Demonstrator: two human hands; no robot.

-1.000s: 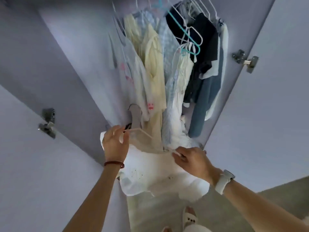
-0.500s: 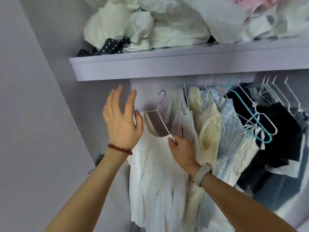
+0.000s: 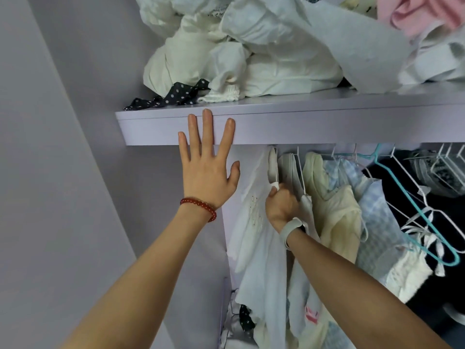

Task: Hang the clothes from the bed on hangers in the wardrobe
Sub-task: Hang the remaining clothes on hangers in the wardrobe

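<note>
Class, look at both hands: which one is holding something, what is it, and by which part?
The right hand grips the white garment at its hanger's shoulder. The left hand holds nothing.

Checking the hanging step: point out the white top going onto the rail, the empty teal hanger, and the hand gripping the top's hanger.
white top (image 3: pixel 254 222), head view, on its chest fabric.
teal hanger (image 3: pixel 412 205), head view, on its sloping arm.
right hand (image 3: pixel 281 205), head view, on the knuckles.

Bare forearms; a red bead bracelet (image 3: pixel 200 204) on the left wrist, a pale grey watch band (image 3: pixel 289 231) on the right.
</note>
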